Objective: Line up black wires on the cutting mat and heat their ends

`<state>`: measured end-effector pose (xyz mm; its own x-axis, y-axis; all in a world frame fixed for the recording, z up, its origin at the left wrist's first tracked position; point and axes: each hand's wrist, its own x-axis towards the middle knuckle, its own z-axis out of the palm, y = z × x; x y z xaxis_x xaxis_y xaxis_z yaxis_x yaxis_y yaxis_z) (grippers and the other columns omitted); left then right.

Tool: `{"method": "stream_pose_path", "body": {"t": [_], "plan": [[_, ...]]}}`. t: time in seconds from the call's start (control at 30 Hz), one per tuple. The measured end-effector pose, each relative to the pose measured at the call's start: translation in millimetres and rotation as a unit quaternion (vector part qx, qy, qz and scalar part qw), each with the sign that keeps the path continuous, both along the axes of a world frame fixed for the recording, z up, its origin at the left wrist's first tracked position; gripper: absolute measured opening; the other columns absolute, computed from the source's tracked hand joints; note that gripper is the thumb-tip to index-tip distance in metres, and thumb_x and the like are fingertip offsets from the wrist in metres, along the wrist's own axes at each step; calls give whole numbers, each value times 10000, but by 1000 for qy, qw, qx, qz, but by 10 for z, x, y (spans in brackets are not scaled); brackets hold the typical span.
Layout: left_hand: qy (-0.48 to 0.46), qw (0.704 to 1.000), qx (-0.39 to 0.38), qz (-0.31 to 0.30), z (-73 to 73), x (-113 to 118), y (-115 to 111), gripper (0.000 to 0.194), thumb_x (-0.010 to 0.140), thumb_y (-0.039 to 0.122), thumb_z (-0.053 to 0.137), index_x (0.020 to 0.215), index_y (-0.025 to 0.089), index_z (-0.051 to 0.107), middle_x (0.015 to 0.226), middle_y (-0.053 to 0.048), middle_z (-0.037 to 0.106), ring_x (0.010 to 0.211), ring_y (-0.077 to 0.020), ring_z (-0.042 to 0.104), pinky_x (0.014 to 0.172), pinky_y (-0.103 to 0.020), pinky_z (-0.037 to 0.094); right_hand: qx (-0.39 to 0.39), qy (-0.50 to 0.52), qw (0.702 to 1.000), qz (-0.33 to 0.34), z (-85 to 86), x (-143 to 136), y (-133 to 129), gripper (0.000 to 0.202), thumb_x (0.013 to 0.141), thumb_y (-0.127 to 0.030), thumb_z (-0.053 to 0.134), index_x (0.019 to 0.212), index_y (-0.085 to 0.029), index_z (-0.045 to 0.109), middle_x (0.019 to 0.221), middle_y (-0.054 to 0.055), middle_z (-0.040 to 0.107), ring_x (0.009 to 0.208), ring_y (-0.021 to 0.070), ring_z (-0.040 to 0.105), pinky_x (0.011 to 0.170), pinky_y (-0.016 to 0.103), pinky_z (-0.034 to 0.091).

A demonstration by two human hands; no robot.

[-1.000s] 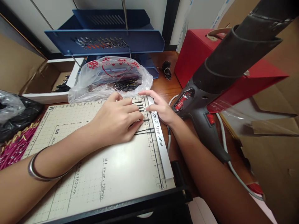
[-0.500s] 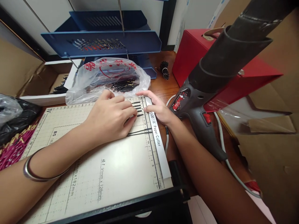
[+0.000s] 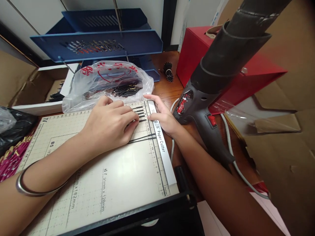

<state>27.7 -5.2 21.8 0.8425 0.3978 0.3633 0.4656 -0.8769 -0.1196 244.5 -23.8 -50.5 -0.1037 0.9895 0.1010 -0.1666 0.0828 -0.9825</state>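
A paper cutter [image 3: 113, 164] with printed grid lines lies flat in front of me. My left hand [image 3: 110, 119] rests on its upper part, fingertips and thumb closed together on several thin black cords [image 3: 141, 115] whose short ends stick out to the right. Two longer cords [image 3: 142, 138] run from beneath that hand to the white edge strip [image 3: 159, 144]. At the strip's far end is my right hand [image 3: 164, 116], with its finger and thumb spread apart. One fingertip of it lies close to the cord ends; whether it touches them I cannot tell.
A heat gun [image 3: 201, 108] stands right of my right hand, its cable [image 3: 243, 178] trailing forward. Behind it sits a red box [image 3: 194, 49]. Beyond the cutter are a plastic bag [image 3: 83, 91] of black cords, a tied bundle [image 3: 168, 72], a blue rack [image 3: 98, 46] and an open carton [image 3: 36, 108].
The whole view has shifted slightly left. Both hands keep the same pose and place on the cutter, and the cords look unmoved.
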Motion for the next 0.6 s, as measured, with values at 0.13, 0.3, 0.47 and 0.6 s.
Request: {"method": "stream_pose_path", "body": {"t": [0.13,0.3,0.47,0.6], "plan": [[-13,999,-27,12,-14,3,3,287,1058,273,551,855,226,749,803,-41,786,765,-247,654,766,-432,350,-17,40,999,-28,-50,-55,-5,730,628,-278,712,1341,-302,559,1307,45,686,1326,323,607,1298,566,421],[-13,999,-44,8,1,5,4,282,1064,355,586,872,231,751,812,-40,786,771,-244,654,776,-425,350,-19,55,998,-39,-40,-78,11,714,609,-285,708,1311,-295,574,1277,42,693,1323,326,611,1289,561,434],[-13,999,-48,14,-1,8,8,311,1093,367,575,868,230,741,817,-30,793,787,-232,672,781,-415,355,-24,50,998,-32,25,-77,-14,688,615,-288,710,1292,-295,581,1268,40,696,1318,329,614,1285,576,436],[-3,999,-43,12,-22,3,23,339,1115,364,540,891,222,751,828,-40,795,794,-233,680,773,-414,356,-32,54,998,-27,48,-74,-20,706,606,-285,707,1300,-279,577,1231,39,688,1296,319,616,1297,561,419]]}}
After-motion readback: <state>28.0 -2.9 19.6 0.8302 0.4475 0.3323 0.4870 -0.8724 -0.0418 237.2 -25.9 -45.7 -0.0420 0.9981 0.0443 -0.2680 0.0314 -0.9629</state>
